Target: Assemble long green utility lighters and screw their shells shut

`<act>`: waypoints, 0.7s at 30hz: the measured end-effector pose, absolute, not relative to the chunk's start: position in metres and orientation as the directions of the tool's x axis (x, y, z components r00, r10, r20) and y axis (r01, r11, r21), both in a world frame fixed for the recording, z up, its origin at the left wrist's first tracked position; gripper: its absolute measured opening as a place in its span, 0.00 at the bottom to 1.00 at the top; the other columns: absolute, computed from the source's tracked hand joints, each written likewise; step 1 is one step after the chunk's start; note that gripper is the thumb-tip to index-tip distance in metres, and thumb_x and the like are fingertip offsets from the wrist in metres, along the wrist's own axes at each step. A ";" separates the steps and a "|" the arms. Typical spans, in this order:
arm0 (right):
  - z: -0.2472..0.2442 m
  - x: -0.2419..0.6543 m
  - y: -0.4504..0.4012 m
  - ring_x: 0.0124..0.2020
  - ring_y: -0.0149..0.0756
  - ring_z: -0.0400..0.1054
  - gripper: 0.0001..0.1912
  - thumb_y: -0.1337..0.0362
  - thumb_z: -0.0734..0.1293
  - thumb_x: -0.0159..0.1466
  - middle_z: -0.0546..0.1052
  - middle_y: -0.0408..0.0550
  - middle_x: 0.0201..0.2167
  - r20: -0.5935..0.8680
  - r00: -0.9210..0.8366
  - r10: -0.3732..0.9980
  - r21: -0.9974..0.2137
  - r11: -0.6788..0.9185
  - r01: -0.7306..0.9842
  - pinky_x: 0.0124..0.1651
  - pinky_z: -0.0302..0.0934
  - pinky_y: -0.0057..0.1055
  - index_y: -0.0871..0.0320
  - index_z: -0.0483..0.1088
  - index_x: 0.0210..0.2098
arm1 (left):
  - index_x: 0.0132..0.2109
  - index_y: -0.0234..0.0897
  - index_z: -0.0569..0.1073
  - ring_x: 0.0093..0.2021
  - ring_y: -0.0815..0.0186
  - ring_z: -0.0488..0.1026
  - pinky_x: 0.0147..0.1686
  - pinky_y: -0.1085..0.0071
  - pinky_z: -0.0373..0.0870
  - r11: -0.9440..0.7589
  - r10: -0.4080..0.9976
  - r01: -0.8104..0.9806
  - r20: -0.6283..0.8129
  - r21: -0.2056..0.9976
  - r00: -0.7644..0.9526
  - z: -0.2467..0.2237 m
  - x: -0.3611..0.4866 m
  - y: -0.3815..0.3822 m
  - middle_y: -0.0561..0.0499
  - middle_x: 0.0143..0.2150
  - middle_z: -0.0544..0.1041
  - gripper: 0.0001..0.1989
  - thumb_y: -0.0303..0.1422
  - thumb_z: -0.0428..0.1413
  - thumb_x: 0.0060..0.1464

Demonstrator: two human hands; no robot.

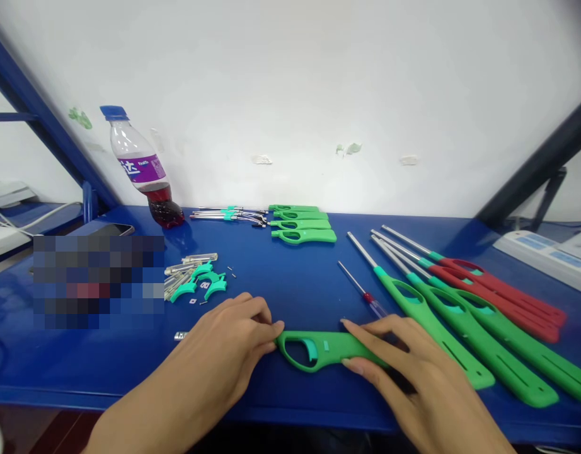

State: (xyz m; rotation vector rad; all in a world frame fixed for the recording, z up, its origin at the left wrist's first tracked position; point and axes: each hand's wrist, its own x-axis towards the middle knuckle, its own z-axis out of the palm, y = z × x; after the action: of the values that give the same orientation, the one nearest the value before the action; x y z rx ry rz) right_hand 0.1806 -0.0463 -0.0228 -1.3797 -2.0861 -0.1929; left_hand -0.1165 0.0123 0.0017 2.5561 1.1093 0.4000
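Observation:
A green lighter handle (340, 343) with a teal trigger (312, 349) lies crosswise at the front of the blue table. My left hand (238, 337) pinches its front end between thumb and fingers. Around its rear part, my right hand (408, 362) is closed, thumb on the near side and fingers on the far side. A silver metal tip (181, 335) pokes out beyond my left hand; whether it joins the handle is hidden. Just past my right hand lies a screwdriver (368, 297) with a red and clear handle.
Finished green lighters (442, 328) and red lighters (503, 290) lie at right. Green handle halves (304, 236) and metal rods (229, 214) are at the back. Teal triggers (216, 287), clear fuel tubes (177, 277) and tiny screws sit left, near a drink bottle (146, 167).

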 end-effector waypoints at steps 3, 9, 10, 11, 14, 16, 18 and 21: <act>-0.023 0.182 -0.046 0.41 0.40 0.82 0.21 0.47 0.61 0.79 0.83 0.47 0.43 0.567 -0.267 0.779 -0.196 0.443 0.875 0.42 0.80 0.34 0.46 0.82 0.57 | 0.48 0.47 0.80 0.44 0.64 0.72 0.42 0.64 0.65 -0.647 0.736 0.640 0.122 0.414 0.666 0.001 -0.116 0.015 0.53 0.47 0.76 0.14 0.28 0.50 0.77; -0.026 0.183 -0.047 0.40 0.38 0.83 0.22 0.45 0.61 0.79 0.83 0.46 0.43 0.590 -0.259 0.764 -0.185 0.441 0.878 0.42 0.80 0.32 0.45 0.80 0.58 | 0.49 0.48 0.82 0.45 0.63 0.74 0.46 0.65 0.67 -0.651 0.732 0.624 0.139 0.432 0.667 0.006 -0.112 0.015 0.52 0.48 0.77 0.15 0.26 0.52 0.76; -0.027 0.183 -0.047 0.41 0.38 0.83 0.22 0.45 0.61 0.79 0.83 0.46 0.43 0.594 -0.259 0.762 -0.184 0.442 0.878 0.42 0.80 0.32 0.46 0.80 0.58 | 0.50 0.48 0.82 0.45 0.63 0.74 0.46 0.65 0.68 -0.650 0.733 0.625 0.138 0.432 0.666 0.007 -0.112 0.015 0.52 0.48 0.77 0.15 0.26 0.52 0.75; -0.027 0.182 -0.046 0.41 0.37 0.83 0.22 0.44 0.60 0.79 0.83 0.46 0.44 0.600 -0.258 0.757 -0.183 0.444 0.877 0.42 0.80 0.32 0.46 0.80 0.57 | 0.50 0.49 0.82 0.45 0.63 0.74 0.46 0.64 0.68 -0.650 0.733 0.626 0.135 0.432 0.667 0.007 -0.111 0.015 0.52 0.47 0.77 0.15 0.26 0.52 0.76; -0.028 0.182 -0.045 0.42 0.37 0.83 0.21 0.45 0.61 0.79 0.83 0.46 0.43 0.618 -0.246 0.746 -0.184 0.443 0.878 0.43 0.80 0.31 0.47 0.81 0.54 | 0.50 0.49 0.82 0.46 0.62 0.75 0.48 0.63 0.70 -0.649 0.737 0.635 0.136 0.419 0.662 0.008 -0.109 0.014 0.53 0.48 0.77 0.15 0.26 0.52 0.76; -0.028 0.181 -0.044 0.43 0.37 0.83 0.21 0.45 0.61 0.79 0.83 0.46 0.44 0.624 -0.242 0.743 -0.184 0.441 0.879 0.44 0.80 0.31 0.47 0.82 0.53 | 0.52 0.51 0.82 0.47 0.62 0.76 0.50 0.63 0.71 -0.652 0.737 0.644 0.134 0.399 0.663 0.010 -0.112 0.012 0.53 0.49 0.78 0.16 0.25 0.52 0.75; -0.027 0.181 -0.044 0.43 0.37 0.83 0.21 0.45 0.61 0.79 0.84 0.46 0.45 0.627 -0.244 0.740 -0.182 0.444 0.877 0.45 0.80 0.31 0.47 0.82 0.53 | 0.58 0.55 0.80 0.51 0.60 0.78 0.53 0.62 0.73 -0.656 0.742 0.664 0.143 0.360 0.655 0.011 -0.118 0.011 0.53 0.54 0.78 0.18 0.25 0.56 0.72; -0.026 0.181 -0.045 0.42 0.37 0.84 0.21 0.45 0.61 0.79 0.84 0.46 0.45 0.630 -0.247 0.736 -0.180 0.448 0.876 0.43 0.80 0.30 0.47 0.82 0.52 | 0.66 0.55 0.75 0.57 0.54 0.78 0.59 0.58 0.72 -0.630 0.777 0.728 0.206 0.270 0.595 0.013 -0.133 0.012 0.51 0.61 0.78 0.23 0.30 0.61 0.69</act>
State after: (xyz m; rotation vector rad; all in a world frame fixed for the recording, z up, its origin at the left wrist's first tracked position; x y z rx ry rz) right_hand 0.1805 -0.0449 -0.0260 -1.3440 -2.0436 -0.2726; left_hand -0.1335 0.0118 0.0129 2.6624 1.2660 0.4591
